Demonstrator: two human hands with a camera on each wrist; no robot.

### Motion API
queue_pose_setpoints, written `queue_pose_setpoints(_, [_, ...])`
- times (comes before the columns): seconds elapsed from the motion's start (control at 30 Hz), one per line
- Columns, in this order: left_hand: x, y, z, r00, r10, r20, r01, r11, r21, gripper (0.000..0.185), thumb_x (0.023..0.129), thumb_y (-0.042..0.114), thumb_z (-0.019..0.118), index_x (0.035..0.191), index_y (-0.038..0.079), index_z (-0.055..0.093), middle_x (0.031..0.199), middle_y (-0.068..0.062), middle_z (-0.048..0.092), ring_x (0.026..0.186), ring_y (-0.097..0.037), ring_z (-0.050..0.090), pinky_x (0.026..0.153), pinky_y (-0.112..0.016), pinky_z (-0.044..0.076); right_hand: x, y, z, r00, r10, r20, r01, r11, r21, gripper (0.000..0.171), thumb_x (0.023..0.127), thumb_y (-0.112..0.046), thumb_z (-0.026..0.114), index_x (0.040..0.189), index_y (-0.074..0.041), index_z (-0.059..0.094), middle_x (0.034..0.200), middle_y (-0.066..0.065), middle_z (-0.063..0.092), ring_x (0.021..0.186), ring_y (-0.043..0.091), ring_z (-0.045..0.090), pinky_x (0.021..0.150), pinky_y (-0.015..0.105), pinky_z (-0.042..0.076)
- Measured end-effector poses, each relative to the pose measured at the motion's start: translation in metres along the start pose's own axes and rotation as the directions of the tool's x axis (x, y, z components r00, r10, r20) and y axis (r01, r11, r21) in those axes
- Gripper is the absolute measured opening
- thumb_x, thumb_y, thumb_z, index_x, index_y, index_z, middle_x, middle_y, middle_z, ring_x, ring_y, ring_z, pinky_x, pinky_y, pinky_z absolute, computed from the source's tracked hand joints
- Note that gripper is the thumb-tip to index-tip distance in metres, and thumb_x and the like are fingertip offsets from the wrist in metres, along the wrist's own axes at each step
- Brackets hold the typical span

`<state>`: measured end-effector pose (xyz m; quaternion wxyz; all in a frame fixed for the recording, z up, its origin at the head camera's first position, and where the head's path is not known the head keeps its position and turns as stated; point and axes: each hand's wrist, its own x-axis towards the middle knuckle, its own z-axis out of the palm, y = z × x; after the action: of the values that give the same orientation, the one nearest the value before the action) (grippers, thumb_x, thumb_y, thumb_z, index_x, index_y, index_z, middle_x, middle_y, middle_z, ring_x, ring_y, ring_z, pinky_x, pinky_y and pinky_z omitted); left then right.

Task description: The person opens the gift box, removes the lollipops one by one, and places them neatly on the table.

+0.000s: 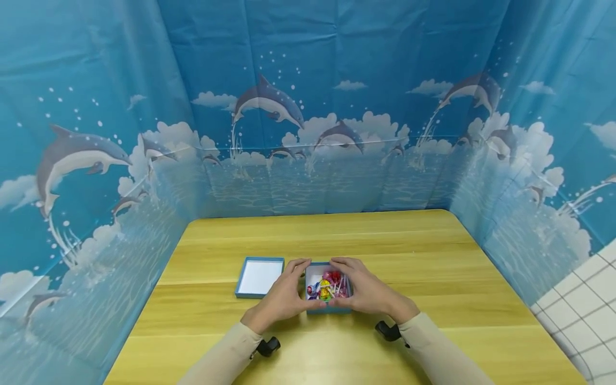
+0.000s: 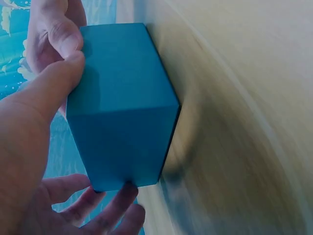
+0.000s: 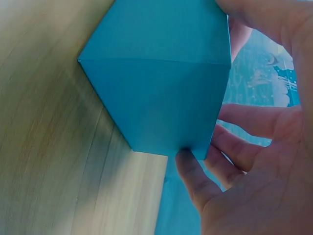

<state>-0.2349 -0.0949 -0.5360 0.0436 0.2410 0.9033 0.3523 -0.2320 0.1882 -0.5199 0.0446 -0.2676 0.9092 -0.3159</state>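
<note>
Item: blue box [image 1: 329, 309] of wrapped sweets [image 1: 329, 285], lid [image 1: 259, 276] beside it. My left hand [image 1: 284, 297] and right hand [image 1: 367, 293] clasp its side walls. Likely light, stiff card; I judge the walls the best hold.

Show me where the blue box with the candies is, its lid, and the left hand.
blue box [image 2: 124, 103]: left wrist view, on its outer side wall.
lid [image 1: 260, 276]: head view, on its white inside.
left hand [image 1: 284, 297]: head view, on the back of the hand.

On the table [image 1: 433, 256], the box [image 1: 330, 309] sits between the left hand [image 1: 284, 297] and right hand [image 1: 368, 291], with lollipops [image 1: 329, 284] inside; the lid [image 1: 260, 276] lies just left of it.
</note>
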Motion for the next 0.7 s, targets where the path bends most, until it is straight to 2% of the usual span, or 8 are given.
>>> queue_pose_setpoints(0.23, [-0.005,0.0,0.0,1.0,-0.017,0.024,0.017,1.0,-0.021,0.121,0.09,0.069,0.096,0.182,0.013,0.04,0.182,-0.011,0.039,0.148,-0.031,0.067,0.119,-0.058,0.06,-0.002,-0.003,-0.002,0.998,-0.049,0.031,0.049,0.998,-0.028,0.09,0.098,-0.052,0.095,0.169,-0.009,0.06,0.179,0.019,0.049,0.164,0.047,0.047,0.124,0.072,0.053])
queue_pose_setpoints(0.37, [-0.009,0.001,0.0,0.999,-0.027,0.034,0.027,0.999,-0.021,0.122,0.088,0.071,0.097,0.182,0.016,0.041,0.181,-0.012,0.039,0.146,-0.032,0.068,0.118,-0.059,0.06,-0.004,-0.006,-0.004,0.996,-0.073,0.052,0.076,0.995,-0.059,0.089,0.098,-0.055,0.095,0.168,-0.011,0.062,0.177,0.021,0.051,0.161,0.049,0.048,0.122,0.072,0.054])
queue_pose_setpoints(0.53, [-0.012,0.001,0.0,0.999,-0.024,0.029,0.026,0.999,-0.04,0.121,0.088,0.071,0.097,0.181,0.018,0.042,0.181,-0.012,0.04,0.145,-0.031,0.068,0.118,-0.06,0.06,-0.003,-0.007,-0.005,0.993,-0.1,0.064,0.101,0.995,-0.017,0.093,0.098,-0.064,0.091,0.169,-0.012,0.061,0.175,0.021,0.051,0.159,0.049,0.047,0.118,0.074,0.055])
queue_pose_setpoints(0.57, [-0.013,0.001,0.0,0.999,-0.023,0.03,0.024,0.999,-0.045,0.121,0.088,0.071,0.097,0.181,0.018,0.042,0.181,-0.012,0.039,0.144,-0.03,0.068,0.117,-0.06,0.06,-0.002,0.001,-0.002,0.99,-0.132,0.056,0.133,0.991,-0.019,0.093,0.1,-0.066,0.088,0.17,-0.013,0.06,0.176,0.019,0.05,0.16,0.046,0.046,0.118,0.068,0.057])
queue_pose_setpoints(0.7, [-0.013,-0.001,-0.001,0.999,-0.023,0.038,0.025,0.998,-0.06,0.121,0.088,0.068,0.098,0.181,0.017,0.042,0.181,-0.012,0.039,0.143,-0.03,0.068,0.116,-0.059,0.06,0.002,-0.001,-0.005,0.986,-0.147,0.074,0.149,0.988,-0.033,0.09,0.1,-0.066,0.088,0.169,-0.014,0.062,0.176,0.018,0.052,0.16,0.045,0.046,0.119,0.069,0.056])
